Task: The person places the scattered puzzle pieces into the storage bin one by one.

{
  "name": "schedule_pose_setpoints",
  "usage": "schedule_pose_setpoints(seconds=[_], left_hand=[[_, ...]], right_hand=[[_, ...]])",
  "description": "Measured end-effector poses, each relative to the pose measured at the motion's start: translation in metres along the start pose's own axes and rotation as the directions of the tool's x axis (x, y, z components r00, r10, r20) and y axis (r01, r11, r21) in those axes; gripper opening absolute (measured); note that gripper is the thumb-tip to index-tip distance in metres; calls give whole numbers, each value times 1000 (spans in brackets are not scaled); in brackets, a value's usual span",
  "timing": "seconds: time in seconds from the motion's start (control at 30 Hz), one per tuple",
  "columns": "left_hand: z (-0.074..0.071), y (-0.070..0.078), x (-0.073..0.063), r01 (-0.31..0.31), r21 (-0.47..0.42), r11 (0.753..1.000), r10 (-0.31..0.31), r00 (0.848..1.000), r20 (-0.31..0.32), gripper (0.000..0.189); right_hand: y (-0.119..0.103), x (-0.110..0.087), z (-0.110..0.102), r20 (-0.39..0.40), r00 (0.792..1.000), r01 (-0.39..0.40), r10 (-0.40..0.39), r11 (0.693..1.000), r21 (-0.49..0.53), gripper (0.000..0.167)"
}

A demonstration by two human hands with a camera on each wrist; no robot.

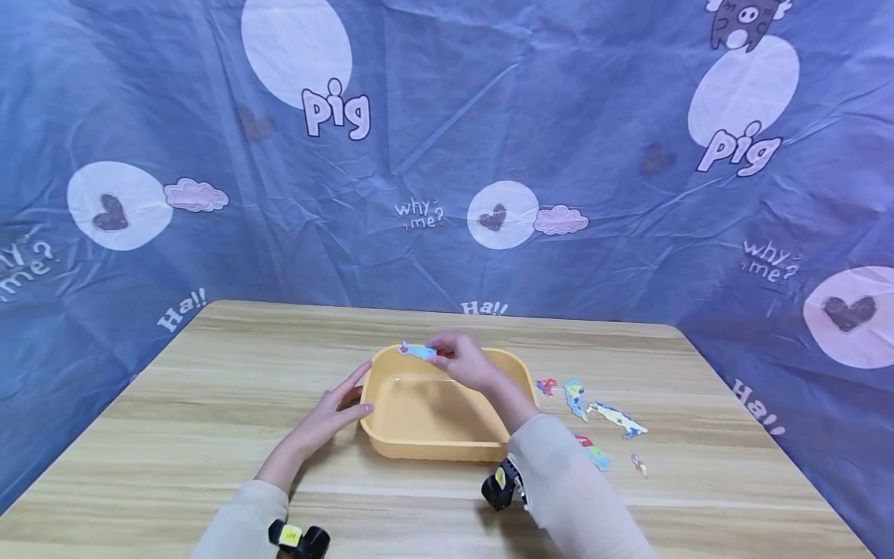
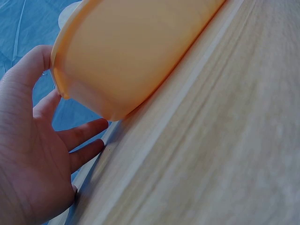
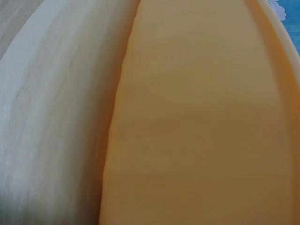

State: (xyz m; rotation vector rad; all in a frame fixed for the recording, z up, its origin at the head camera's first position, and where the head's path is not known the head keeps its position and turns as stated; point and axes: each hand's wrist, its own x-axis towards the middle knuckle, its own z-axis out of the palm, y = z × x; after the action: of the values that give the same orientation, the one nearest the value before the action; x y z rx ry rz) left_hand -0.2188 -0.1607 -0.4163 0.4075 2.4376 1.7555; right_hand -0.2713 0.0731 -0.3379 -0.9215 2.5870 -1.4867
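A yellow-orange rectangular basin [image 1: 447, 449] with rounded corners stands on the wooden table. At its left rim my left hand [image 1: 335, 407] touches with thumb and index finger, the other fingers spread outside the wall; the left wrist view shows these fingers [image 2: 86, 133] extended. My right hand [image 1: 462, 359] pinches a flat light-blue piece [image 1: 417, 352] with irregular edges and a small red patch, above the basin's far side. In the right wrist view the basin wall [image 3: 201, 117] fills most of the picture and the right hand is out of sight.
Right of the basin lie several flat colourful irregular pieces, among them a red-blue one [image 1: 547, 387], a blue-yellow one [image 1: 576, 398], a long pale one [image 1: 618, 419] and a small one [image 1: 639, 465]. A blue printed cloth [image 1: 433, 147] hangs behind the table [image 1: 209, 435].
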Motion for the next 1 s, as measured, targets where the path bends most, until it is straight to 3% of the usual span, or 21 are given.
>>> schedule_pose_setpoints(seconds=[0.23,0.37,0.6,1.0], left_hand=[[0,0,0,6,35,999,-6,1000,-12,65],[0,-1,1,-9,3,1000,9,1000,-6,65],[0,0,1,-23,-28,999,23,1000,4,65],[1,-1,1,-75,-6,997,75,997,3,64]], right_hand=[[20,9,11,16,999,-30,31,999,-38,18],[21,10,14,44,999,3,-1,999,-48,17],[24,10,20,87,996,-9,16,996,-84,16],[33,12,29,54,996,-61,66,995,-78,14]])
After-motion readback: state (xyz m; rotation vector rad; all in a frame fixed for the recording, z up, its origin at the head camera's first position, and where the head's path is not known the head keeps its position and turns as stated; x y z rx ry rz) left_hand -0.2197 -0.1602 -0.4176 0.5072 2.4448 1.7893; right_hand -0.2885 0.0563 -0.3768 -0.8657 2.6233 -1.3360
